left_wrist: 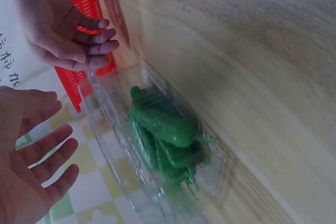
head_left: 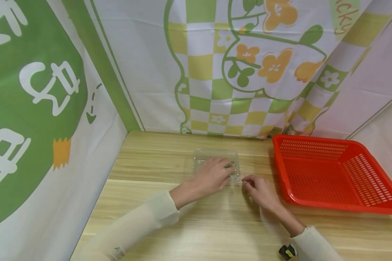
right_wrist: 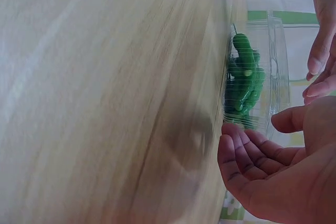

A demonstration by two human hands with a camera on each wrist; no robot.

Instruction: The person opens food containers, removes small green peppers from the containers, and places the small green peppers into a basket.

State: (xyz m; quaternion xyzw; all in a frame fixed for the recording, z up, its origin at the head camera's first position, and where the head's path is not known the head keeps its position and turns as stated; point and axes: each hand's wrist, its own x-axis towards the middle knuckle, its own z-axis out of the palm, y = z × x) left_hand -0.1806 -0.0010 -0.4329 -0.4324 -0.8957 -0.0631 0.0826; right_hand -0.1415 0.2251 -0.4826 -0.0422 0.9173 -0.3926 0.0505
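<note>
A clear plastic box (head_left: 217, 151) with a raised rim sits toward the back of the table. Several green peppers (left_wrist: 163, 125) lie heaped inside it, and they show through its wall in the right wrist view. Over the box is my left hand (head_left: 211, 174), palm down, its fingers spread and loosely bent; in the left wrist view it holds nothing and is apart from the peppers. My right hand (head_left: 261, 191) is beside the box's near right corner, fingertips close to the wall. Its fingers curve loosely, with the thumb apart and nothing between them.
To the right stands a large red plastic basket (head_left: 282, 174) with slotted walls. A small black object (head_left: 286, 251) lies by the right sleeve. Printed cloth (head_left: 150, 72) hangs behind and left of the wood-grain table (head_left: 215, 232).
</note>
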